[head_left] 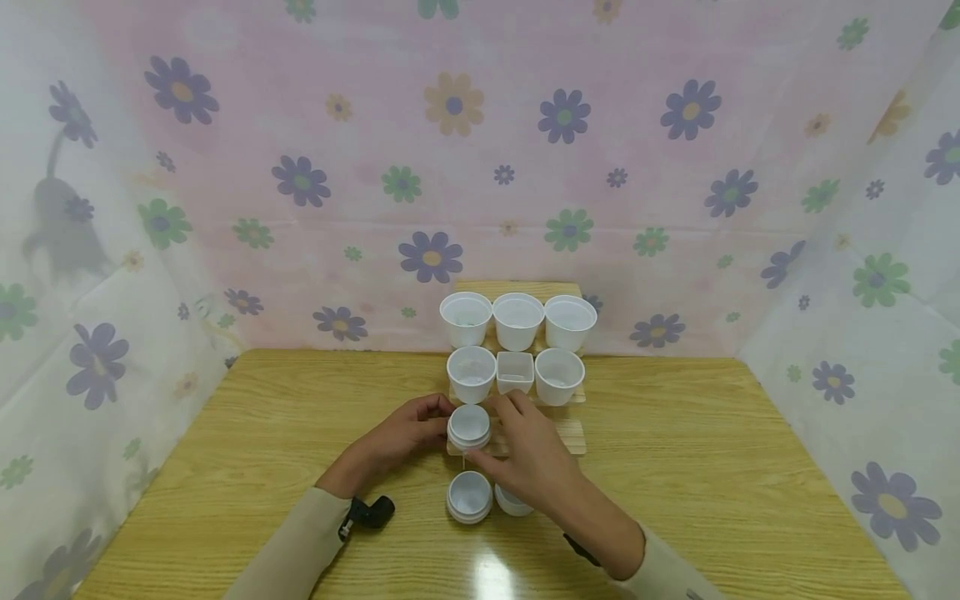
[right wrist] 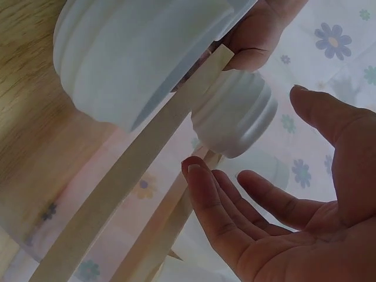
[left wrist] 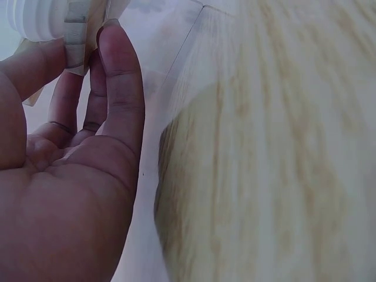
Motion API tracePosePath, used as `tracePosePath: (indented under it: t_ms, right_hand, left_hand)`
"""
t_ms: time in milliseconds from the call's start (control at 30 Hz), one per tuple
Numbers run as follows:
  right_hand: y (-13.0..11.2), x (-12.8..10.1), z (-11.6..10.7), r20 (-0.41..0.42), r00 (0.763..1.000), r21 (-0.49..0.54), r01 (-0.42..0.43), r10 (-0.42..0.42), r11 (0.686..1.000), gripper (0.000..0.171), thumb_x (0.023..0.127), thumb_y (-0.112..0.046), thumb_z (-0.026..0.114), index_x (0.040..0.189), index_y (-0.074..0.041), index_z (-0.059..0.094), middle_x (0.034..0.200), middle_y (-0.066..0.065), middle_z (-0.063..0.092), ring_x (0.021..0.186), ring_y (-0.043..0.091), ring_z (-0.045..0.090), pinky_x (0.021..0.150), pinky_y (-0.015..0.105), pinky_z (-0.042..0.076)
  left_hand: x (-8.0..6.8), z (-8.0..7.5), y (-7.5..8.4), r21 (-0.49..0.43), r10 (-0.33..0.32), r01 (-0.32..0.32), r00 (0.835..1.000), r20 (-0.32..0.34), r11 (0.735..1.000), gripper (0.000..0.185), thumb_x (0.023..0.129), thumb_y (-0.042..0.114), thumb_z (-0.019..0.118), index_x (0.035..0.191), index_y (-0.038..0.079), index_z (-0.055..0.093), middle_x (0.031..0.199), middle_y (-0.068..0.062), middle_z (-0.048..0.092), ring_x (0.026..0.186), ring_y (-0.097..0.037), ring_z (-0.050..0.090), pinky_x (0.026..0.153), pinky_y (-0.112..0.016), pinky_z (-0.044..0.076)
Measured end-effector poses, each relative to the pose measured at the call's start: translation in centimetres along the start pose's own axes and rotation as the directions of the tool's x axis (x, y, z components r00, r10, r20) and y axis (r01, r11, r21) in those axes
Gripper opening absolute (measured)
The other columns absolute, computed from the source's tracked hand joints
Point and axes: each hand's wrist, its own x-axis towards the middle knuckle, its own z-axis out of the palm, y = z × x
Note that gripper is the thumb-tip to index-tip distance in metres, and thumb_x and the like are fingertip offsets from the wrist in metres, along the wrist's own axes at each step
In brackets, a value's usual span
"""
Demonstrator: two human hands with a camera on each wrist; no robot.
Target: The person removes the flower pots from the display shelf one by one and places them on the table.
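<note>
Flower-printed cloth walls close in three sides of a pale wood-grain surface [head_left: 675,467], and a small stepped wooden rack [head_left: 573,433] stands at the middle of it, toward the far edge. On the rack's upper steps sit six white cups [head_left: 517,321] in two rows of three. On its lowest step, at the left end, sits a short ribbed white jar [head_left: 469,425], upright, its round top facing up.

Your two hands meet at that jar from opposite sides. Your left hand [head_left: 405,433] comes in from the left, fingertips touching the jar's side, fingers nearly straight. Your right hand [head_left: 528,454] comes in from the right, fingers spread and relaxed just beside the jar; the wrist view shows a gap between them and the ribbed wall. Neither hand has closed round it. Both are equally near.

Nearer you, on the bare surface, stands a second white jar [head_left: 469,496], with another white piece [head_left: 510,502] half hidden under your right wrist.
</note>
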Motion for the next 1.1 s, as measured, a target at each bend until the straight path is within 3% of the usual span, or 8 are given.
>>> tracePosePath:
  t_ms: [300,700,1100]
  right_hand:
    - [0.1,0.3,0.6,-0.009,0.999,-0.033,-0.032,0.032,0.999,0.056,0.086,-0.036,0.092,0.127,-0.010,0.065,0.117,0.004,0.064,0.094,0.015,0.062,0.078,0.033,0.056]
    - [0.5,0.2,1.9,-0.079,0.997,0.006,0.025,-0.025,1.000,0.056,0.086,-0.033,0.092,0.128,-0.008,0.066,0.116,0.006,0.063,0.099,0.018,0.065,0.082,0.034,0.058]
    - [0.7,0.3,2.2,-0.058,0.998,-0.002,0.004,-0.004,1.000,0.054,0.089,-0.032,0.090,0.131,-0.010,0.065,0.118,0.005,0.063,0.103,0.019,0.065,0.086,0.037,0.059]
  left_hand:
    - [-0.1,0.1,0.1,-0.011,0.007,-0.007,1.000,-0.004,1.000,0.025,0.110,0.015,0.058,0.127,-0.004,0.059,0.123,-0.009,0.065,0.111,-0.022,0.065,0.093,-0.036,0.058]
    - [0.0,0.1,0.1,-0.011,0.016,-0.016,1.000,0.006,1.000,0.024,0.110,0.015,0.058,0.126,-0.004,0.059,0.124,-0.008,0.065,0.111,-0.021,0.066,0.092,-0.035,0.058]
    - [0.0,0.1,0.2,-0.012,-0.007,0.007,1.000,-0.002,1.000,0.025,0.110,0.017,0.059,0.126,-0.003,0.059,0.127,-0.008,0.064,0.113,-0.022,0.065,0.094,-0.035,0.057]
